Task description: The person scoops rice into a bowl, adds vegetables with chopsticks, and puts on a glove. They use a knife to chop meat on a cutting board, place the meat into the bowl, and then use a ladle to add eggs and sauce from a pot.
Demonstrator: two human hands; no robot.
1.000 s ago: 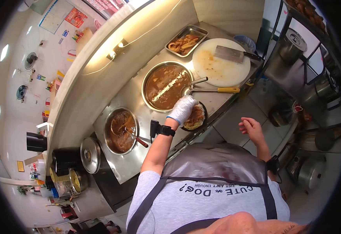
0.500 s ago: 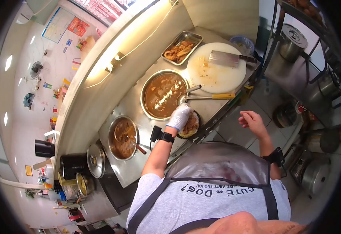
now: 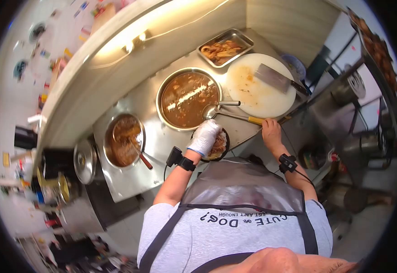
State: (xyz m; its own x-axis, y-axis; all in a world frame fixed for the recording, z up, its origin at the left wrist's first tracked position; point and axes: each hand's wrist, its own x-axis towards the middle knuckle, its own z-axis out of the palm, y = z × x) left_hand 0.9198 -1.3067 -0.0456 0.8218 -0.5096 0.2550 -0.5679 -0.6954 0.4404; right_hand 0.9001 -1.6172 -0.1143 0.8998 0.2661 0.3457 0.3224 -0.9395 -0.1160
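Note:
My left hand, in a clear plastic glove, is closed at the left rim of a dark bowl holding rice and shredded food; its fingertips are partly hidden. At the counter's edge, the bare fingers of my right hand curl at the end of the yellow handle of a ladle. The ladle's round head rests at the rim of a large pot of brown stew. Another metal handle lies just above the ladle.
A cleaver lies on a round white board, beside a metal tray of cooked pieces. To the left stand a smaller pot with a red-handled utensil and a metal lid. Racks line the right.
My right hand has moved from open space on the right to the ladle's yellow handle and closed there. My left hand remains at the bowl. The whole view has turned and shifted.

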